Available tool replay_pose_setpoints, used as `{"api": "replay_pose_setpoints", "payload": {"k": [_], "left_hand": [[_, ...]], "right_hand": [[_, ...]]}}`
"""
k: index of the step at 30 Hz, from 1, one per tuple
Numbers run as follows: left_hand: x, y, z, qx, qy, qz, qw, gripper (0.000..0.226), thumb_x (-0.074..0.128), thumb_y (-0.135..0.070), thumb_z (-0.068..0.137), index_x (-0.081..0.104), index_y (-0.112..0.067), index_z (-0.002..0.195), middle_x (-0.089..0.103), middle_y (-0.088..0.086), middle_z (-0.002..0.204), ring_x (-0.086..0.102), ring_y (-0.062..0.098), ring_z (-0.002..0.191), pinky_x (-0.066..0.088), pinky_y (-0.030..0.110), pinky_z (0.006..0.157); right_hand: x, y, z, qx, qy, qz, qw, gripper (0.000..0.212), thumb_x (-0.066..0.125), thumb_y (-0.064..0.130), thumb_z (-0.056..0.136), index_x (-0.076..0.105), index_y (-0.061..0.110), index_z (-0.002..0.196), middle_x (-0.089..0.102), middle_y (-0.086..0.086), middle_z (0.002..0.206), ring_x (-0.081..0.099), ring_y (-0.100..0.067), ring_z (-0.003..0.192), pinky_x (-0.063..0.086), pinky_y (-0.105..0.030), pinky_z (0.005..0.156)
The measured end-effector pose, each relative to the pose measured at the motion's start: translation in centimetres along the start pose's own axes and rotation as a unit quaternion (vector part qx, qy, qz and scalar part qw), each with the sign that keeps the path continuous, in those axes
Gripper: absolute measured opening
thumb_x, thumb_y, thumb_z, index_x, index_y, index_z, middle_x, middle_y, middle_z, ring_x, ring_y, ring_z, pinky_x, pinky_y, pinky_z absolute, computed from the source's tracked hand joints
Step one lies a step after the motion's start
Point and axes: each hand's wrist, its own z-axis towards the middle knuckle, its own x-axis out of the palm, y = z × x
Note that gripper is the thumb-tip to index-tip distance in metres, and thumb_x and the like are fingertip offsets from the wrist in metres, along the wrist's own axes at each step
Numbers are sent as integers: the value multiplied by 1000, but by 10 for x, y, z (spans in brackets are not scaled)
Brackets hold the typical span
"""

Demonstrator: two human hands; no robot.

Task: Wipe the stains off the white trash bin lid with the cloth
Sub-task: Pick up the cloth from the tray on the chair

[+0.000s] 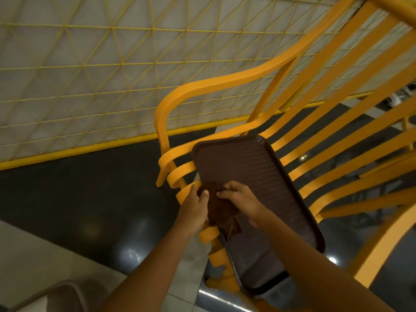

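Yellow wire mesh fencing (90,75) backs a dark polished floor (78,188), and in front of it stands a yellow slatted bench (337,136) with a brown textured tray (258,176) lying across its seat slats.

From my station I see both hands on the dark brown cloth (216,208), which sits at the tray's left rim, partly over the slat ends. The left hand (195,208) grips its left side with the thumb on top. The right hand (243,199) pinches the upper edge with curled fingertips.

I see no white bin lid. A rounded grey shape (56,293) shows at the lower left corner, but I cannot tell what it is. So I judge the step in hand to be gathering the cloth before any wiping.

To do that well, I would fold the cloth into a flat pad with a clean face outward, tuck in the loose tail, and pass it to one hand so the other can steady the lid.

The cloth is bunched. Its long axis runs from the far left toward the near right, roughly along the tray's long edge, with a ragged tail hanging at the near end.
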Motion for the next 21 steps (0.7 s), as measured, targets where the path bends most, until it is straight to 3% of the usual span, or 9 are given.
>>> {"api": "replay_pose_setpoints", "payload": {"k": [3,8,10,12,14,21], "left_hand": [[-18,1,-2,-84,4,-102,991,52,31,-43,97,22,-22,144,33,5,147,37,27,130,36,37,100],[-53,14,-20,-150,-1,-280,948,46,49,-47,90,56,-14,122,65,9,112,61,26,103,50,40,86],[-78,26,-33,-124,5,-344,931,34,55,-37,89,60,-13,113,69,7,100,66,20,90,53,33,69],[-104,40,-47,-90,-3,-383,919,25,57,-24,89,60,-13,111,70,6,97,67,16,84,52,30,63],[-130,53,-62,-56,-26,-409,911,21,55,-17,90,60,-14,110,70,5,94,67,15,82,53,30,65],[-202,115,-106,15,-121,-372,920,23,50,-19,93,57,-16,114,66,5,105,63,13,87,49,27,73]], "right_hand": [[10,18,-13,-20,39,79,996,8,63,16,87,56,12,88,65,-5,85,64,-15,77,52,-21,61],[42,42,-26,-26,90,162,982,23,65,20,85,60,11,105,68,-10,102,64,-23,97,55,-34,78],[62,49,-33,-38,113,155,981,24,64,21,86,60,13,108,67,-9,105,65,-21,98,55,-34,80],[84,55,-42,-54,131,138,980,21,62,18,87,59,15,108,67,-7,99,67,-14,85,54,-26,68],[107,58,-50,-69,151,137,977,26,61,13,87,57,14,112,67,-7,95,68,-14,81,53,-22,62],[209,45,-69,-149,183,141,962,32,63,7,85,57,16,115,65,-9,109,65,-18,95,55,-24,75]]}}
